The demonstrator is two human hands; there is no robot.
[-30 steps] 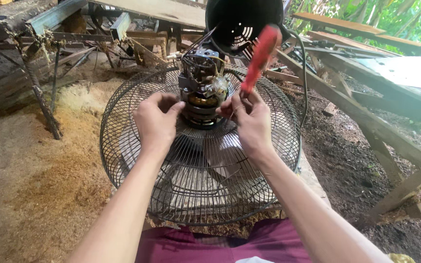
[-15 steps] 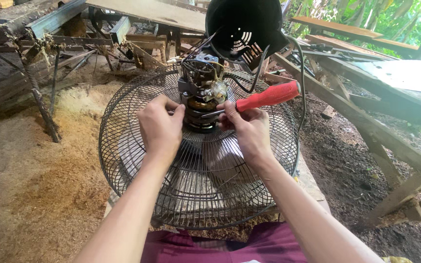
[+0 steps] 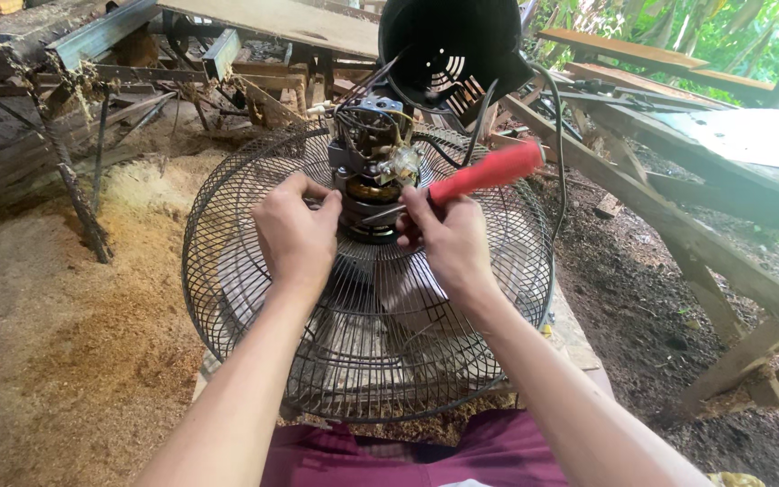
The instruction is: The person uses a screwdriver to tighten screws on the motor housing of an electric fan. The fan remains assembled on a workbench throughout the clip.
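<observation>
Right hand closed on screwdriver, red handle angled up-right, tip pointing left into motor at grille centre. Left hand curled against motor's left side (grip unclear). Right is nearer.

Wires and black cover crowd the motor.

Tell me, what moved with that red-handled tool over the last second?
The red-handled screwdriver swung in the right hand, from handle pointing up to lying nearly level, handle out to the right, tip at the fan motor. The left hand stayed on the motor's left side; the wire fan guard did not move.
</observation>
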